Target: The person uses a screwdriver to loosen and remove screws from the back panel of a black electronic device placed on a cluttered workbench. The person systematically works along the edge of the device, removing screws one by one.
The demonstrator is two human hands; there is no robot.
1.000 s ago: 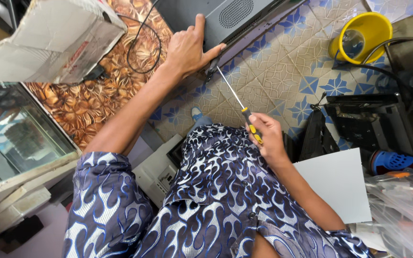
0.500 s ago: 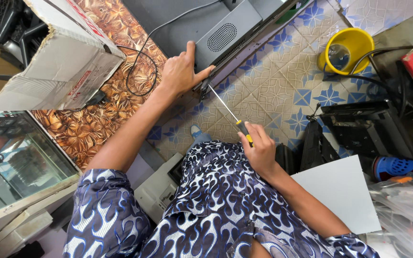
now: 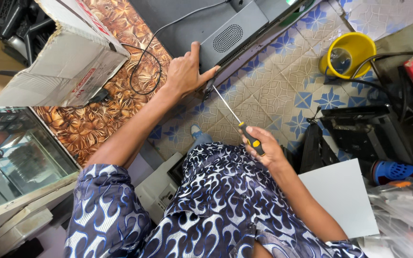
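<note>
L hand (image 3: 186, 72) on panel (image 3: 237, 36) edge, screwdriver (image 3: 237, 122) in R hand (image 3: 264, 150), box (image 3: 63, 57) left, bucket (image 3: 350, 57) right

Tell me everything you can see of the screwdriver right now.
The screwdriver has a long, thin, bare metal shaft and a black handle with yellow patches. The right hand is closed around the handle. The shaft slants up and to the left, and its tip meets the lower edge of the grey device, right beside the left hand that presses on that device's corner. The tip's type is too small to tell.

yellow-and-black screwdriver handle (image 3: 253, 140), grey panel (image 3: 233, 36), yellow bucket (image 3: 350, 57), blue-starred beige floor tiles (image 3: 283, 91).
</note>
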